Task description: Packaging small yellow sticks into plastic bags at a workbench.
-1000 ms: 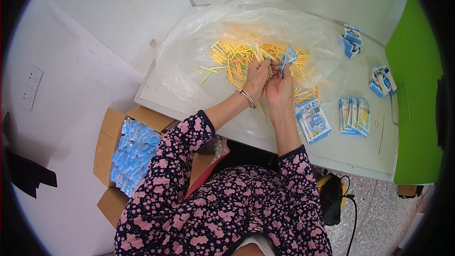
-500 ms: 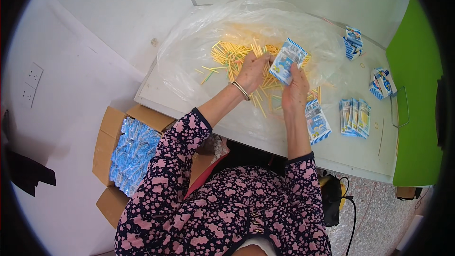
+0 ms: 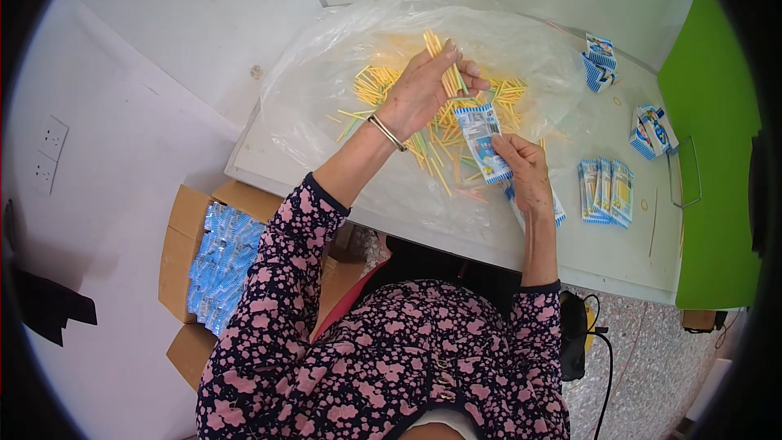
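A small blue-and-white printed plastic packet (image 3: 481, 143) sits above the heap of thin yellow sticks (image 3: 423, 126), pinched in the closed grip of the right hand (image 3: 525, 171). Just left of the packet, the left hand (image 3: 423, 94) grips a bundle of sticks. A crumpled clear plastic sheet (image 3: 326, 90) underlies the heap on the white surface (image 3: 619, 244).

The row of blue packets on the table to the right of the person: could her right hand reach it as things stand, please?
Probably yes: the row of packets lies just beyond the right hand with bare table between, though that hand already holds a packet.
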`<state>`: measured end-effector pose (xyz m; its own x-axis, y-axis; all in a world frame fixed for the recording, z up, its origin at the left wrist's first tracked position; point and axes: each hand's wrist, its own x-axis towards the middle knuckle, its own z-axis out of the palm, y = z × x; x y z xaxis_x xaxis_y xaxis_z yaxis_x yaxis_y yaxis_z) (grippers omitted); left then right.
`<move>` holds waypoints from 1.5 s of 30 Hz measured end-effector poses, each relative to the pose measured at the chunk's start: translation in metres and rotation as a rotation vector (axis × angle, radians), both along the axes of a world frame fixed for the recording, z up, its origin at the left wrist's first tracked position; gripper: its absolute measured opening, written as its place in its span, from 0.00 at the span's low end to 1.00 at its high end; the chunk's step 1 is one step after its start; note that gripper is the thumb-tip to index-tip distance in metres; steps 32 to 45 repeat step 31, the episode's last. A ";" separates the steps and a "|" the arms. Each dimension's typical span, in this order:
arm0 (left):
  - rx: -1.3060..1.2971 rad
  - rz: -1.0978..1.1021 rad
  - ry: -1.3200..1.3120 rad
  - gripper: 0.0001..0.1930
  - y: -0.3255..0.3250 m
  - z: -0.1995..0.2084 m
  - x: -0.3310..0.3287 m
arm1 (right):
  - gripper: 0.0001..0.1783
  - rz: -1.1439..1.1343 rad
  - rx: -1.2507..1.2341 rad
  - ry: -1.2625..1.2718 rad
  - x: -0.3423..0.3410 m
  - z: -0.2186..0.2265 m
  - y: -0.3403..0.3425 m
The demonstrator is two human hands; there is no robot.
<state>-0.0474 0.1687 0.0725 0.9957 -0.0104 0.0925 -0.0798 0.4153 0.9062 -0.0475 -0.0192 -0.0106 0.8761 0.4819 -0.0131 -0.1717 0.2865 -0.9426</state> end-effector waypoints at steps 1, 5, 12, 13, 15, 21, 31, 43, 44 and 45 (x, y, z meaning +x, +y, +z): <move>0.001 0.001 0.002 0.13 -0.001 0.001 0.000 | 0.11 0.027 -0.020 -0.009 0.000 -0.001 -0.002; 0.210 -0.024 -0.013 0.18 -0.010 -0.003 -0.003 | 0.11 0.055 -0.035 -0.042 0.001 -0.003 -0.006; 0.334 -0.009 -0.074 0.21 -0.018 -0.009 -0.012 | 0.11 0.070 -0.053 -0.052 -0.001 -0.004 -0.009; 0.334 -0.012 -0.073 0.21 -0.020 -0.009 -0.013 | 0.11 0.063 -0.049 -0.052 -0.001 -0.004 -0.009; 0.378 0.014 -0.077 0.20 -0.024 -0.009 -0.015 | 0.11 0.067 -0.045 -0.062 -0.001 -0.006 -0.010; 0.338 0.064 -0.069 0.19 -0.028 -0.013 -0.018 | 0.11 0.072 -0.017 -0.079 0.000 -0.009 -0.011; 0.203 0.017 -0.075 0.18 -0.027 -0.007 -0.029 | 0.11 0.075 -0.007 -0.071 -0.002 -0.004 -0.016; 0.203 0.017 -0.075 0.18 -0.027 -0.007 -0.029 | 0.11 0.075 -0.007 -0.071 -0.002 -0.004 -0.016; 0.203 0.017 -0.075 0.18 -0.027 -0.007 -0.029 | 0.11 0.075 -0.007 -0.071 -0.002 -0.004 -0.016; 0.203 0.017 -0.075 0.18 -0.027 -0.007 -0.029 | 0.11 0.075 -0.007 -0.071 -0.002 -0.004 -0.016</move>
